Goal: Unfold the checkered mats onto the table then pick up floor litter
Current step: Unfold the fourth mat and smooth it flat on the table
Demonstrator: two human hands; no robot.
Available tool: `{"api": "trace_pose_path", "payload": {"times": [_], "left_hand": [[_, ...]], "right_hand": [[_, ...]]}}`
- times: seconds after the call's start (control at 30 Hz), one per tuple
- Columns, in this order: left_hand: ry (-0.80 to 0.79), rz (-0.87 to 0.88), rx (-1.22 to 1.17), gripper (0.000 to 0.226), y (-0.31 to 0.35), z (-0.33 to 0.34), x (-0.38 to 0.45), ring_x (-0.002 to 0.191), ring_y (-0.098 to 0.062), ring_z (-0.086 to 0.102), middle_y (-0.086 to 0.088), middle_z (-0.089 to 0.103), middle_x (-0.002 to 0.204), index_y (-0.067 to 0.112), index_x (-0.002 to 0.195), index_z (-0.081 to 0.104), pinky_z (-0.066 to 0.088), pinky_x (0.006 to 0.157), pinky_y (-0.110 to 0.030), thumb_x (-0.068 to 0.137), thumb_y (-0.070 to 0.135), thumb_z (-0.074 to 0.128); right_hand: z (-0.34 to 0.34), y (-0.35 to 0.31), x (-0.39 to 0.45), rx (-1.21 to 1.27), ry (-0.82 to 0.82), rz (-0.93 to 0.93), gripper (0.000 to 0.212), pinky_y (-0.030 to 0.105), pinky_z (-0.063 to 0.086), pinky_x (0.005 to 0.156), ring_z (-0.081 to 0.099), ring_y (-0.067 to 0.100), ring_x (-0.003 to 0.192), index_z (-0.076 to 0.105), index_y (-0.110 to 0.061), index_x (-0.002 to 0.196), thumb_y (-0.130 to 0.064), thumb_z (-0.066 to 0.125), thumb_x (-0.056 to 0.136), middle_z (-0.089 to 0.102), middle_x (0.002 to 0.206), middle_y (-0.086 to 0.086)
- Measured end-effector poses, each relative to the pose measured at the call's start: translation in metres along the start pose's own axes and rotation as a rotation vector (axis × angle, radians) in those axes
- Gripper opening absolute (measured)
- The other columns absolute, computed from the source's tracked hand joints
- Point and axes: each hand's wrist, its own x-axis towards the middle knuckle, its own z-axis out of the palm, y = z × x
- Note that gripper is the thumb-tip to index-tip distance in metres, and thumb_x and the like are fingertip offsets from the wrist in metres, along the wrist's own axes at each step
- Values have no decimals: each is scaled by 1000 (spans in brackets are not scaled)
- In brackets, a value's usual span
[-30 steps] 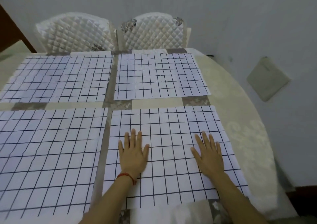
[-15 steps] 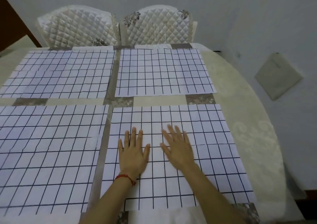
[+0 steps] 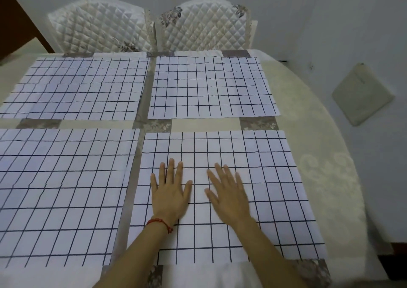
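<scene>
Seen from above, looking down at a table [image 3: 326, 146] covered in a pale cream patterned cloth, four white checkered mats with dark grid lines lie spread flat in two rows of two. The near right mat [image 3: 264, 177], around 5 o'clock in the view, has both of the person's hands on it. The left hand [image 3: 170, 191], with a red string bracelet [image 3: 159, 222] at the wrist, lies palm down with fingers straight and slightly spread, gripping nothing. The right hand [image 3: 226, 193] lies just beside it, also flat and palm down with straight fingers, holding nothing. The near left mat [image 3: 61, 195] sits at about 8 o'clock, the far left mat [image 3: 74, 89] at about 10 o'clock and the far right mat [image 3: 211, 87] near 12 o'clock, each apart from its neighbours with strips of cloth showing between. Two white quilted chairs [image 3: 149, 27] stand side by side at the table's far edge, at 12 o'clock. A pale square pad [image 3: 362, 93] lies at 2 o'clock, beyond the table's rounded edge.
</scene>
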Motion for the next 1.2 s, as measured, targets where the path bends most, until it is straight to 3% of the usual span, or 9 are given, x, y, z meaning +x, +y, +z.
{"api": "trace_pose_path", "payload": {"times": [0.1, 0.23, 0.4, 0.6, 0.73, 0.83, 0.93, 1.03, 1.2], "left_hand": [[-2, -1, -13, 80, 1, -1, 1, 143, -17, -16, 10, -18, 150, 32, 139, -14, -15, 115, -42, 69, 70, -23], [-16, -1, 25, 70, 0, -1, 1, 143, -18, -18, 5, -14, 155, 32, 137, -18, -16, 114, -43, 76, 65, -9], [-23, -77, -19, 80, 17, -3, -4, 144, -25, -15, -5, -9, 157, 22, 144, -7, -11, 115, -48, 74, 60, -9], [-108, 283, -7, 72, 53, 14, -44, 142, -18, -20, 9, -16, 153, 35, 141, -10, -25, 110, -34, 76, 66, -14], [-37, 134, 16, 77, 18, 11, -37, 140, -13, -19, 11, -16, 151, 34, 142, -8, -20, 112, -36, 74, 70, -14], [-64, 42, 20, 81, 10, 2, -38, 140, -15, -20, 7, -20, 150, 31, 141, -11, -14, 114, -41, 71, 71, -19], [-117, -52, -58, 64, 26, -12, -42, 144, -27, -9, -6, -6, 157, 23, 146, 2, -2, 118, -48, 92, 55, 17], [-91, 2, -194, 60, 59, -25, -52, 144, -32, 6, -12, 13, 156, 18, 145, 14, 9, 118, -45, 94, 39, 37], [-222, 193, -267, 49, 142, -33, -86, 134, -25, 34, -10, 39, 145, 13, 137, 36, 27, 110, -35, 94, 35, 41]], "right_hand": [[-3, 47, -15, 21, 26, 154, 70, 34, -11, 116, -9, 13, 143, 1, -30, 145, -63, -9, 83, -10, 152, -11], [-17, 98, -45, 14, 41, 306, 76, 36, -6, 116, -10, 9, 141, -3, -30, 142, -67, -17, 78, -4, 154, -7], [-23, 102, -51, 44, 30, 312, 76, 35, -5, 116, -7, 9, 141, -3, -30, 141, -68, -18, 76, -4, 152, -8], [-21, 104, -51, 49, 51, 293, 80, 33, -8, 116, -8, 9, 141, -4, -30, 141, -69, -22, 73, -9, 149, -11], [-20, 106, -52, 47, 33, 289, 88, 35, -8, 116, -7, 12, 143, 1, -28, 145, -70, -24, 71, -11, 148, -10], [-30, 110, -49, 170, -53, 273, 71, 34, -9, 116, -9, 13, 144, 4, -27, 146, -65, 2, 86, -9, 153, -9], [-58, 115, -59, 542, -27, 279, 51, 31, 7, 118, 6, 12, 144, 20, -23, 144, -32, 37, 97, 10, 156, -6], [-91, 125, -96, 589, 160, 289, 45, 28, 27, 112, 25, 7, 137, 34, -22, 140, -24, 42, 96, 27, 150, -7], [-128, 176, -186, 603, 236, 477, 36, 22, 31, 102, 43, 18, 128, 48, -16, 130, -23, 44, 95, 45, 141, 5]]}}
